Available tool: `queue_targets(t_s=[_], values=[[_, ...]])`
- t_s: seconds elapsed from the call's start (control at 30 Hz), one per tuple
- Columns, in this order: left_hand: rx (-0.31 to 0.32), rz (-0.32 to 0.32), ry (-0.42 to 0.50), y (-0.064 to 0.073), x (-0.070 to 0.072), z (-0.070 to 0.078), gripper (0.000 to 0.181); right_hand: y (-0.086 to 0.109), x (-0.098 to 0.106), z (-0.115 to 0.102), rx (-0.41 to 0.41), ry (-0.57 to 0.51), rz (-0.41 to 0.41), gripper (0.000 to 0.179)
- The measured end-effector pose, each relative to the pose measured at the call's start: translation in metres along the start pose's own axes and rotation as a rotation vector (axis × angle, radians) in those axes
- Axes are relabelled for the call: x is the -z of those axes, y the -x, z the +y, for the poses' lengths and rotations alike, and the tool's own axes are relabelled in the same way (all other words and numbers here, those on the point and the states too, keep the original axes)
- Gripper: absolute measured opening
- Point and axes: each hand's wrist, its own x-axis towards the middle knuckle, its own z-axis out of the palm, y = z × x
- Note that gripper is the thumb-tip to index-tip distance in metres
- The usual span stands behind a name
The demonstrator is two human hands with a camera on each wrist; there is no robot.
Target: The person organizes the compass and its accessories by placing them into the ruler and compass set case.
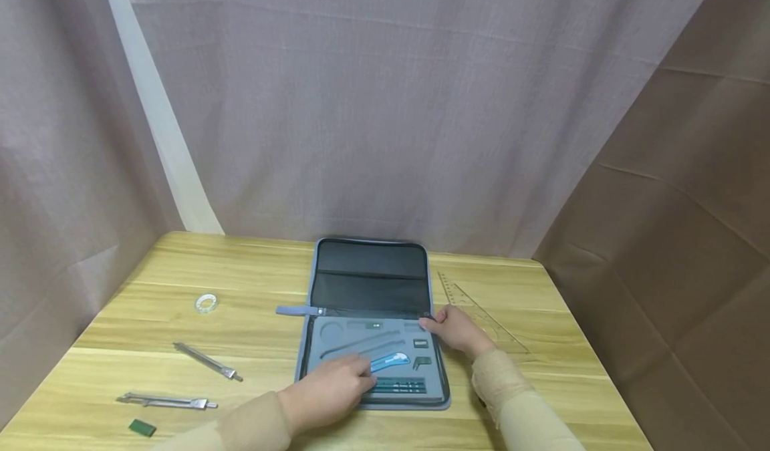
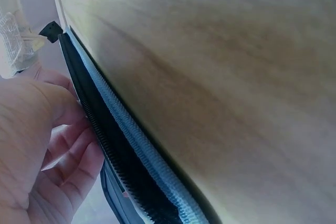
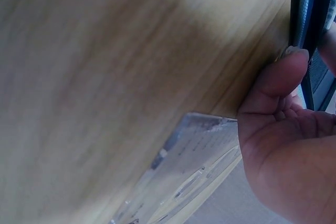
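A zippered drawing-set case (image 1: 373, 257) lies open on the table, its grey foam tray (image 1: 361, 327) toward me. My left hand (image 1: 331, 387) is over the tray's lower left, its thumb and forefinger at the left end of a blue utility knife (image 1: 391, 361), which appears pinched between them; the fingers hide that end. Dark green pencils (image 1: 400, 385) lie just below the knife. My right hand (image 1: 460, 331) grips the case's right edge near the hinge, thumb (image 3: 286, 74) on top. A sharpener (image 1: 420, 343) and a small green piece (image 1: 422, 363) sit in the tray's right side.
A clear set square (image 1: 487, 317) lies to the right, partly behind my right hand. On the left are two metal compasses (image 1: 207, 361), a white ring-shaped roll (image 1: 206, 303) and a green block (image 1: 142, 427). The case's strap (image 1: 295, 311) sticks out leftward. Curtains (image 1: 385, 137) surround the table.
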Motion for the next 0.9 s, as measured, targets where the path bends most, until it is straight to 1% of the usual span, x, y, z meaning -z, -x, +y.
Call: queue_targets(t_s=[0.13,0.3,0.43,0.57,0.73,0.9], values=[[0.004,0.003,0.003,0.001,0.000,0.001,0.017,0.001,0.000,0.000,-0.001,-0.005,-0.002,0.043],[0.022,-0.014,0.016,0.001,0.001,0.002,0.018,0.001,0.000,0.000,0.006,-0.013,-0.004,0.043],[0.024,-0.029,-0.007,0.001,0.001,0.003,0.018,0.001,0.000,0.000,0.006,-0.008,-0.003,0.043],[0.026,-0.061,-0.027,0.002,0.002,0.005,0.019,0.002,0.000,-0.001,0.008,-0.006,-0.005,0.042],[0.019,-0.087,-0.006,0.007,0.001,0.006,0.025,0.001,0.000,0.000,0.009,-0.006,-0.007,0.043],[0.009,-0.087,0.002,0.011,0.004,0.005,0.029,0.000,-0.001,0.001,-0.006,0.001,-0.001,0.043]])
